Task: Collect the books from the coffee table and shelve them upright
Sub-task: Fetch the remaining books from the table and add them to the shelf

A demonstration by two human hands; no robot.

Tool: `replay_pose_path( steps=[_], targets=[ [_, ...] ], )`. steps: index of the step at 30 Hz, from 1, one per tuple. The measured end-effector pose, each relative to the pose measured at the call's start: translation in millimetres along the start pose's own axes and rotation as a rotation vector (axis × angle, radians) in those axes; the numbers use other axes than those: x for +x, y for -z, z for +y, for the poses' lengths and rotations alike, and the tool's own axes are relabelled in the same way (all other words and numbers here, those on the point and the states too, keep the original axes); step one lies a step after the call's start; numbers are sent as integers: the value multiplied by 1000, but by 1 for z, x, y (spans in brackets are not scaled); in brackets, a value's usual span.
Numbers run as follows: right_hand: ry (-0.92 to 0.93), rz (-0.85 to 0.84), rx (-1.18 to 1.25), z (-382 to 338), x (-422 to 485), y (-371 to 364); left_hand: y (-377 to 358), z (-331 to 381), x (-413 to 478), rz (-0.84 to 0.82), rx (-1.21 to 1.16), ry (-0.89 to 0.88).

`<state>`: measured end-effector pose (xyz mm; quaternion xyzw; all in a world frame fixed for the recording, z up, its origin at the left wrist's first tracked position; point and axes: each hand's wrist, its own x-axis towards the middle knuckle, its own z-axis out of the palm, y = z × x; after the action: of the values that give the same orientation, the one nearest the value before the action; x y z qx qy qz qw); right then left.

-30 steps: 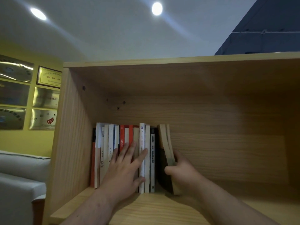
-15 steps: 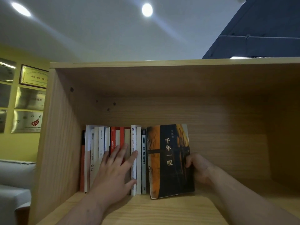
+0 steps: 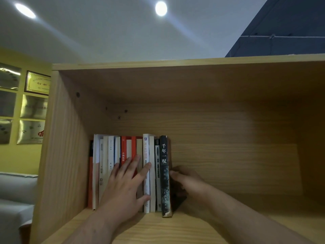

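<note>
A row of upright books (image 3: 112,155) stands at the left end of a wooden shelf compartment (image 3: 228,217). A black book with white characters on its spine (image 3: 165,173) stands upright at the right end of the row, spine facing me. My left hand (image 3: 125,184) lies flat with spread fingers against the spines of the red and white books. My right hand (image 3: 188,180) is pressed against the right side cover of the black book, fingers at its spine edge.
The shelf's left wall (image 3: 61,147) bounds the row. To the right of the books the compartment's floor and back panel (image 3: 237,155) are bare wood. Framed plaques (image 3: 35,83) hang on a yellow wall at left, above a grey sofa (image 3: 15,191).
The black book turned from cover facing me to spine outward and closed up against the row. My right hand followed it leftward. My left hand stayed on the spines.
</note>
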<state>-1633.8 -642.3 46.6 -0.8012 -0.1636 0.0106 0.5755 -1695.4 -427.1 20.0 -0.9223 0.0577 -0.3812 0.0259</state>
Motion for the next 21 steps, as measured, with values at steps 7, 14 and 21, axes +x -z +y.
replay_pose_path(
  steps=[7,14,21],
  targets=[
    [158,-165,-113,-3,-24,-12,-2,2,4,6,-42,48],
    [137,-133,-113,-1,-18,-21,12,11,1,38,-87,87],
    [193,-126,-196,2,-14,-23,66,22,67,67,-74,135]
  ],
)
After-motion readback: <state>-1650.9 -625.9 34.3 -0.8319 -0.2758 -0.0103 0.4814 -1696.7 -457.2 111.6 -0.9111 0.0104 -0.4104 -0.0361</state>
